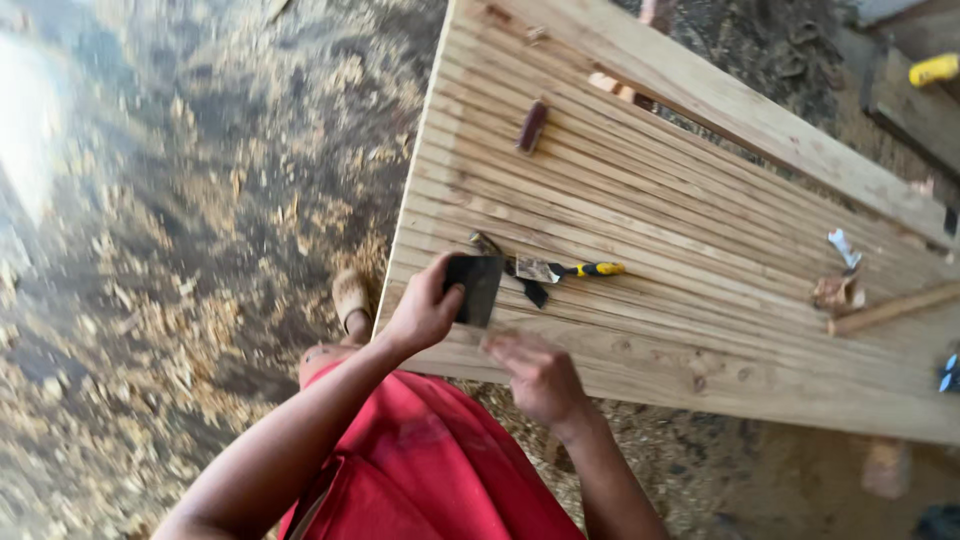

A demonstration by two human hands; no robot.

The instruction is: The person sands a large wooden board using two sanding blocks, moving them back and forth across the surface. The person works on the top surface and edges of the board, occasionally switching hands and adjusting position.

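— How is the light behaving?

— Daylight is falling evenly on the grooved wooden bench (640, 190), leaving only faint shadows. A white glare is washing out the shavings-strewn ground (180, 250) beyond the bench's left edge.

— And the sharpness?

— Motion blur is smearing the right hand (540, 375) at the bench's near edge, and the ground is streaking toward the frame's corners.

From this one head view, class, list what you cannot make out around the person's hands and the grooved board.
- Right hand: motion-blurred; whether its fingers hold anything cannot be told.
- Dark sheet in the left hand: its lower left part is hidden by the fingers.
- Yellow-handled tool: its blade is partly hidden behind the sheet.
- Grooved board: cut off by the right edge.
- Yellow object, top right: too small to identify.
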